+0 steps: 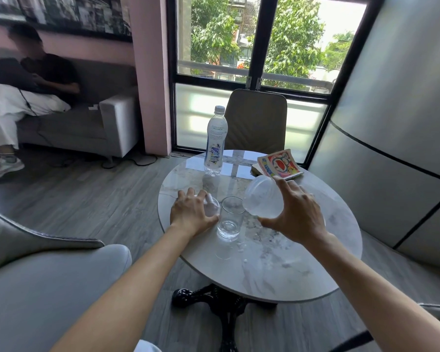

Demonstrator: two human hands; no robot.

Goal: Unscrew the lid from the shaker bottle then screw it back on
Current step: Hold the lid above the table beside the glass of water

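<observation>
Head view: the right hand's (296, 212) fingers (281, 182) are spread wide around a frosted, rounded bottle (263, 198), thumb below and fingertips over its top, holding it tilted above the tabletop (277, 262), its wide end angled toward the glass; I judge this to be the shaker bottle's body, kept aloft so the other part can be brought to it. The left hand (192, 212) lies palm-down, its fingers (188, 193) curled loosely over a small clear piece (212, 205) that rests on the tabletop just left of the glass; this looks like the lid, already off, though the hand hides most of it. Between the hands stands an upright glass (230, 217), seemingly empty. The bottle's frosted wall hides any contents. Farther back stand a capped water bottle (216, 141), full or nearly so, and a book (280, 165) near the rim.
</observation>
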